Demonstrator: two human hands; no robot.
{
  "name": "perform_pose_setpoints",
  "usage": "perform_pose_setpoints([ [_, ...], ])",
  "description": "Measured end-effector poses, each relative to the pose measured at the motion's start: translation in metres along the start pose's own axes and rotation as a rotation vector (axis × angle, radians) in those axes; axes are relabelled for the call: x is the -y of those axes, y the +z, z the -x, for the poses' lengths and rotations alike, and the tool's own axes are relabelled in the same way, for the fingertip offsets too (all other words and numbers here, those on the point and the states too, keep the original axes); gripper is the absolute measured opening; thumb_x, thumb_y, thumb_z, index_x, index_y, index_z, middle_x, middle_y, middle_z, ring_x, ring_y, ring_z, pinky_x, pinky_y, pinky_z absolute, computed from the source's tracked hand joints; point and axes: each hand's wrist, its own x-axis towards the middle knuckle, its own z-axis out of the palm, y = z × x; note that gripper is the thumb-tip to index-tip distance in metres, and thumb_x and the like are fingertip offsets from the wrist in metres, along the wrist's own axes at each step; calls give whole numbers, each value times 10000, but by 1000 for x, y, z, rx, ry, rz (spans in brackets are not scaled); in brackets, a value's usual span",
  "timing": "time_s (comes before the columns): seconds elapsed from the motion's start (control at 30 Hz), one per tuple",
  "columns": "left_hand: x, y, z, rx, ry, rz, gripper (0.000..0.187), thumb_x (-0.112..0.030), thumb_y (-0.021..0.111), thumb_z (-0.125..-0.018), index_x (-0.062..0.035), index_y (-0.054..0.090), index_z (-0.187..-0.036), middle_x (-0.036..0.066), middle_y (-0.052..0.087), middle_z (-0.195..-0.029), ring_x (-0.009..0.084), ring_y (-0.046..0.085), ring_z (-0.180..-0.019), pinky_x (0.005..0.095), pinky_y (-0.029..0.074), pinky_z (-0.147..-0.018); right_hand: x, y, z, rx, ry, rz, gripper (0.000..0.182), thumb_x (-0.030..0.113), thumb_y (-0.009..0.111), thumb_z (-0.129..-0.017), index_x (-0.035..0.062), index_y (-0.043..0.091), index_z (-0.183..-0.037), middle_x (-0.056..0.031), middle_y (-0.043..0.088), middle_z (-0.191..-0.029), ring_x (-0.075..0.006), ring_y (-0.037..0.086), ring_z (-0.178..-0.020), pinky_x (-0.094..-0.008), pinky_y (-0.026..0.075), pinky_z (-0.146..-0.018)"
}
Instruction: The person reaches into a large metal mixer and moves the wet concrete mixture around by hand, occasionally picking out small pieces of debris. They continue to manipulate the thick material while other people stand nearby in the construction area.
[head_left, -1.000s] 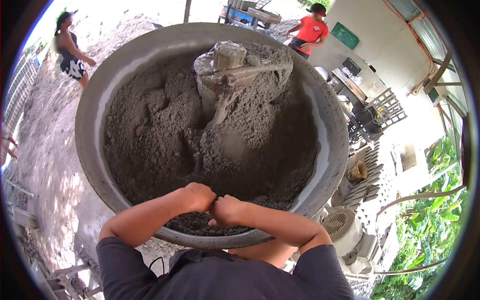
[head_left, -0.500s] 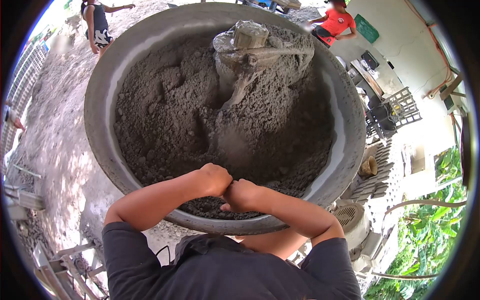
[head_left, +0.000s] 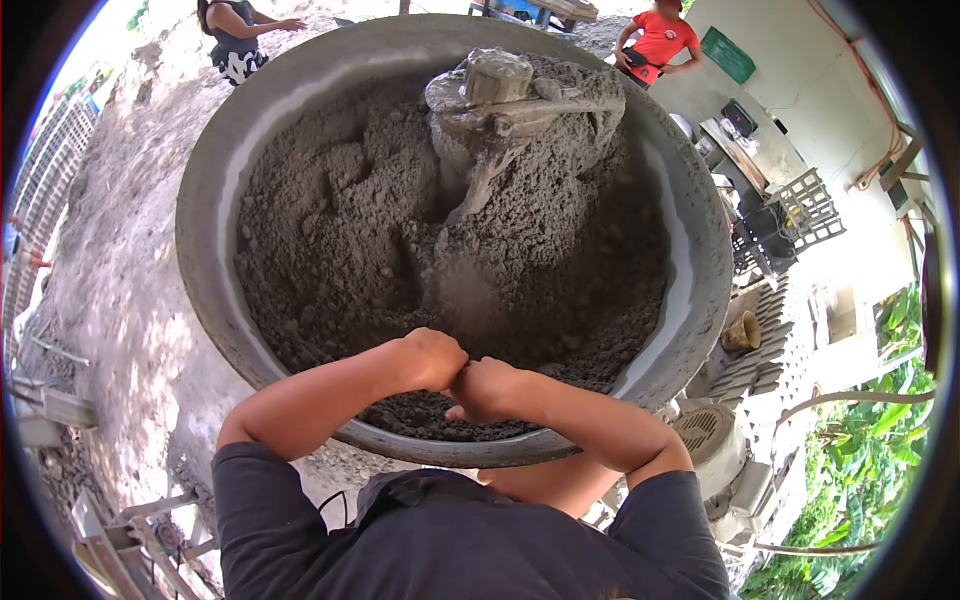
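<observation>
A big round mixing pan (head_left: 205, 210) full of crumbly grey mortar mix (head_left: 330, 240) fills the middle of the view. Over its near side, my left hand (head_left: 437, 358) is curled into a fist, knuckles up. Just right of it and touching it, my right hand (head_left: 485, 390) is also closed, its thumb pointing down toward the mix. Whatever the fingers hold, if anything, is hidden from above. Farther in, a mortar-caked mixer hub with its arm (head_left: 500, 110) rises out of the mix. A pale dusty patch lies in front of my hands.
A person in a red shirt (head_left: 668, 42) stands beyond the pan at right, another in a dark top (head_left: 232, 35) at far left. A motor housing (head_left: 708, 435) sits near the pan's right side. Stacked blocks (head_left: 755, 375), a bucket (head_left: 741, 332) and a plastic crate (head_left: 803, 212) are beyond.
My fists stay together in nearly the same place over the pan. The person at far left has shifted right, with a forearm held out; the red-shirted person's arm has come in to the waist.
</observation>
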Motion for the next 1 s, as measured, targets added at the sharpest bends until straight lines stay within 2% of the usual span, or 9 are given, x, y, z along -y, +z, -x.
perform_pose_setpoints([
  [0.27,-1,-3,2,7,13,6,267,-180,537,-828,-103,622,-1069,116,651,-1014,286,625,-966,403,507,-796,-2,2,-1,14,-4,26,376,381,581,-852,58,621,-1041,-136,638,-1022,-275,607,-990,-396,480,-855],
  [1.0,3,1,-5,85,-22,84,299,-190,493,-838,-108,598,-1106,127,631,-1051,301,598,-1002,426,473,-831,-2,3,0,28,-38,87,374,386,548,-869,56,589,-1041,-157,633,-971,-305,607,-961,-417,476,-828],
])
